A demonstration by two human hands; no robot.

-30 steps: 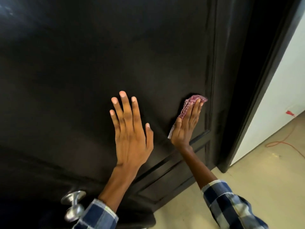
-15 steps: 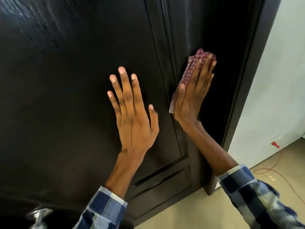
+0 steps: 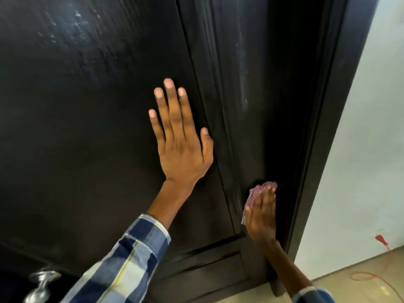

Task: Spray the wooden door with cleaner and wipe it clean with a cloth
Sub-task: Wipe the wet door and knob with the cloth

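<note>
While left hand braces door, right hand presses cloth

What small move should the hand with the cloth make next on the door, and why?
Probably slide the right hand, which presses the pink cloth flat on the door's right stile, straight upward. Pale streaks show higher on that same stile, seemingly unwiped cleaner or dust. The left hand lies flat on the panel and can steady the door.
</note>
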